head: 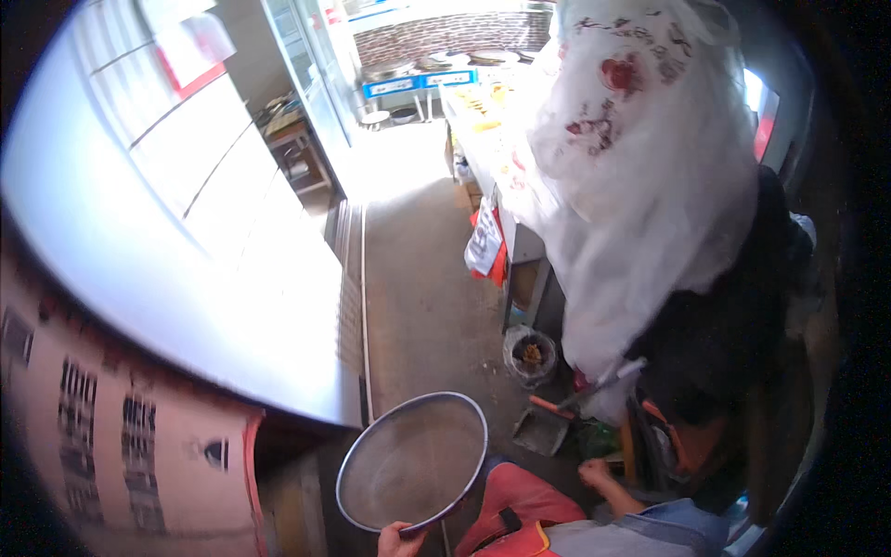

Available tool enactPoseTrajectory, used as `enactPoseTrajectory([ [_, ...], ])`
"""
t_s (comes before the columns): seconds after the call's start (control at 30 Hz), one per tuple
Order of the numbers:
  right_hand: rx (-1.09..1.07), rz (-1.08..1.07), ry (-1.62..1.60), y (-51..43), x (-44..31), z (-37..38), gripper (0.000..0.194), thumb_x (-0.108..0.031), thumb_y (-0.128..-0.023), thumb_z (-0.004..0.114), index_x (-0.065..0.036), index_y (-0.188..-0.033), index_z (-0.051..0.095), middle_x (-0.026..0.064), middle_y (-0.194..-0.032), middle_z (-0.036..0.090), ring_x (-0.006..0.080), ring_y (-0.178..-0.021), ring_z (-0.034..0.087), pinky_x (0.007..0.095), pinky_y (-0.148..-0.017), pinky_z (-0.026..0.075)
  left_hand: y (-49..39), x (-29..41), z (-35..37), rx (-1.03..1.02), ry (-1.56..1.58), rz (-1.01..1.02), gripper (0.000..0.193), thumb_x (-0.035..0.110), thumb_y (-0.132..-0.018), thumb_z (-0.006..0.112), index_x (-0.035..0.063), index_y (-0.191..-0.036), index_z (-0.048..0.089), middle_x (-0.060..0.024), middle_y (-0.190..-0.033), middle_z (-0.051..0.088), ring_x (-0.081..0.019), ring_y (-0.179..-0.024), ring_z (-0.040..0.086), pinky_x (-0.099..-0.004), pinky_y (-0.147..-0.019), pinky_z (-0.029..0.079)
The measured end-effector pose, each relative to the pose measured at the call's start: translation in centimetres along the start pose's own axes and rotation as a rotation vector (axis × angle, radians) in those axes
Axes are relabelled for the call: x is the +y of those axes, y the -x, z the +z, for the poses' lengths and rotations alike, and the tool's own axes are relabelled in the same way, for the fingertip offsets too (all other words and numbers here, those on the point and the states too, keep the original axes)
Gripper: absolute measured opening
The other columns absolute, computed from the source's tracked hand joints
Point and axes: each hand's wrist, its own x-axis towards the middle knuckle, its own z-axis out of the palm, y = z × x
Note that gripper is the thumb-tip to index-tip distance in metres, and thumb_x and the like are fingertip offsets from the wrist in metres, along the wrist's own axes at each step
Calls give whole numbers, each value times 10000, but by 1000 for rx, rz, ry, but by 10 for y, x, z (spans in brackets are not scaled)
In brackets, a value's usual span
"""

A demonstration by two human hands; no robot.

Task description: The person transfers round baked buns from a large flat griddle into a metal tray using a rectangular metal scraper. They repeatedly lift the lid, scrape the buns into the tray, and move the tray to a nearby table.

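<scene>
A round sieve (414, 459) with a metal rim and fine mesh is held out over the floor in front of me. My left hand (400, 539) grips its near rim at the bottom of the view. Nothing shows in the sieve, and the floor is seen through its mesh. My right hand (594, 472) hangs by my side with the fingers curled, apart from the sieve; whether it holds anything is not visible. A red apron (522, 501) covers my front.
A large white plastic bag (647, 174) hangs at the right. Below it are a lined waste bin (530, 355) and a dustpan (541, 430). A long table (525, 244) runs along the right of the passage. A glossy white panel (292, 334) and a pink printed cover (174, 480) stand left.
</scene>
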Motion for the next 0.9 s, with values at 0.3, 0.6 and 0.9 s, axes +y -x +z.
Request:
enactPoseTrajectory([
  [0.3,-57,532,144,-44,-154,63,210,-240,-874,692,-62,-842,801,82,-725,723,237,-657,709,421,-585,561,-424,112,-83,-102,-283,-7,281,262,-894,842,67,-1077,754,-165,-1049,793,-219,-971,727,-407,-871,576],
  [0.6,113,256,-432,-219,-571,43,259,-193,-842,712,-4,-978,827,111,-747,757,215,-655,742,377,-628,600,-757,283,-144,-181,1478,-674,304,-39,-877,459,-295,-1022,533,-445,-1337,565,-630,-1352,491,-711,-1122,509],
  [0.9,204,517,-126,-323,-808,71,234,-200,-893,668,-40,-971,820,133,-872,778,249,-791,748,383,-714,585,-1158,413,-229,-310,1258,-627,414,25,-892,526,-260,-1193,517,-407,-1314,588,-620,-1247,561,-685,-1097,535],
])
